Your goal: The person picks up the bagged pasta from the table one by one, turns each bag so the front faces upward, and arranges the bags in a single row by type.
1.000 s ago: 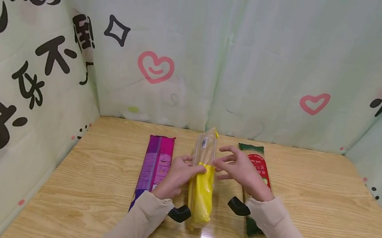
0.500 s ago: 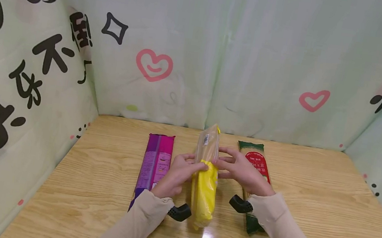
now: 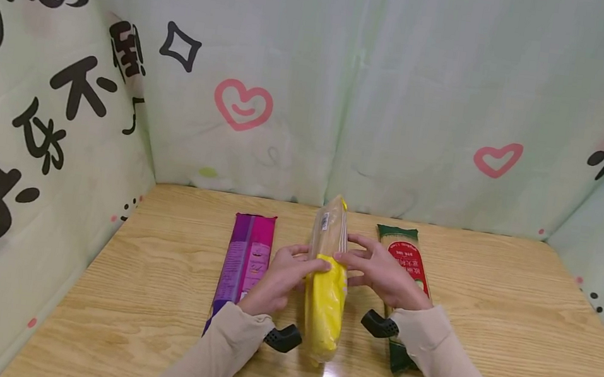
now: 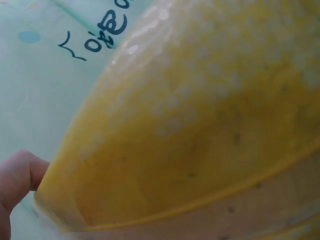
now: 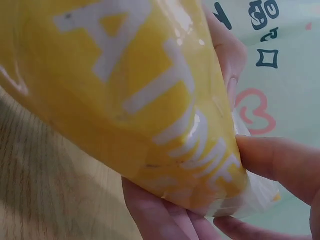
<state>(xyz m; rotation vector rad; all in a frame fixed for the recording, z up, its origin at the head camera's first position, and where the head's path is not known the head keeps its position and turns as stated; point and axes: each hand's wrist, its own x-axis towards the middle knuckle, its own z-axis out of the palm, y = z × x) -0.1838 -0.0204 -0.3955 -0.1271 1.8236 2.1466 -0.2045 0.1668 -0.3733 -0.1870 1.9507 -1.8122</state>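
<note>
A long plastic bag, yellow below and clear above, is held upright-slanted between both hands over the middle of the table. My left hand grips its left side, thumb across the front. My right hand holds the right edge, thumb at the yellow-clear border and fingers behind. White capital letters run down the bag's side in the right wrist view, where a thumb and fingers take its edge. The yellow face fills most of the left wrist view; a finger shows at its left end.
A purple and pink pack lies on the wooden table left of the bag. On the right, a green pack with a red label lies partly under the right forearm. A printed curtain encloses the back and sides.
My right hand has closed in from beside the bag and taken its right edge. The bag has shifted slightly right and tilted, while the left hand kept its grip.
</note>
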